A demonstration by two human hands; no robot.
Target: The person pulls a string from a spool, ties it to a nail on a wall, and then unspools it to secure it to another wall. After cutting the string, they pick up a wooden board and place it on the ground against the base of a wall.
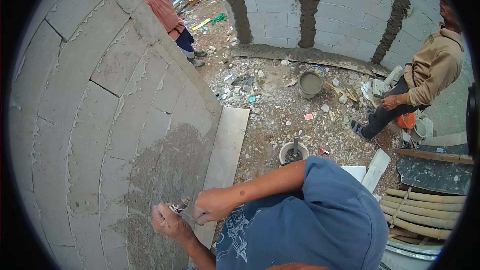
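Note:
In my left hand [170, 222], the fingers are closed around what looks like a small plumb bob [181, 205], with pale string wound about it and a metal tip sticking out. My right hand [215, 205] is beside it, thumb and fingers pinched on a thin string [189, 217] that runs from the bob. Both hands are in front of the block wall [100, 120], near a patch of wet grey mortar [165, 170] on its face. A pale board [225, 140] stands along the wall's edge, behind my right hand.
A bucket with a tool handle [294, 154] is on the rubble ground, and a bucket of mortar [312, 83] is farther off. One person [167, 7] stands past the wall's end, another [430, 75] at right. Bamboo poles [422, 210] lie at lower right.

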